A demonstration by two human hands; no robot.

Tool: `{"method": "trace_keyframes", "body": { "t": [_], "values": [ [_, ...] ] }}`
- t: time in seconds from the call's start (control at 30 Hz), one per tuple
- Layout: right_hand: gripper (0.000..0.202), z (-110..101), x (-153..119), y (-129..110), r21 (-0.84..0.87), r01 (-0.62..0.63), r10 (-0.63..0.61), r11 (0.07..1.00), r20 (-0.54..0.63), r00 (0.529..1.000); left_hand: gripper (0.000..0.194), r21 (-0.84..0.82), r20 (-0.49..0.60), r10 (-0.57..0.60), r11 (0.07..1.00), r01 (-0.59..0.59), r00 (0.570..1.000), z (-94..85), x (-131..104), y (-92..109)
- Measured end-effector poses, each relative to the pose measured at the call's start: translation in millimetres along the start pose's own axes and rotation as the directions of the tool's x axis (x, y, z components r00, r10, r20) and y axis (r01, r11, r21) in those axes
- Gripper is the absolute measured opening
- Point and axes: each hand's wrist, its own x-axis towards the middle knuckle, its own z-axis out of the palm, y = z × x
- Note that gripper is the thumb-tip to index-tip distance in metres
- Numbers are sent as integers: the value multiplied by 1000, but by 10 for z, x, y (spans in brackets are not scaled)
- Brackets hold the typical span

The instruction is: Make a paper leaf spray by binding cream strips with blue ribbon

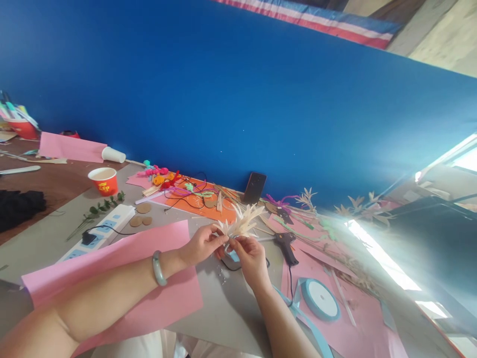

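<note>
A small bunch of cream dried flowers (244,220) stands upright between my two hands above the table. My left hand (206,244), with a pale bangle (158,268) on the wrist, pinches the base of the bunch from the left. From the right, the fingers of my right hand (250,257) close on the same spot. A bit of light blue ribbon (233,256) shows under the fingertips; how it goes round the stems is hidden. To the right lie a black glue gun (286,244) and a spool of light blue ribbon (321,298), its loose tail running beside my right forearm.
Pink paper (179,293) lies under my left forearm. At left are a power strip (102,233), a green sprig (99,210) and a red paper cup (104,181). A phone (255,187) leans on the blue partition (231,89). Craft scraps cover orange paper (219,211).
</note>
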Motion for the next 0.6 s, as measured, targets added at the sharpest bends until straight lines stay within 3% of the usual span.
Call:
{"method": "trace_keyframes", "body": {
  "t": [0.27,0.6],
  "values": [
    [18,47,-4,-3,30,20,-19,999,-21,1000,24,-38,-58,-33,999,31,998,31,10,30],
    [16,42,-9,68,0,44,-44,999,-31,999,18,-134,35,-129,982,132,991,-28,33,101]
  ]
}}
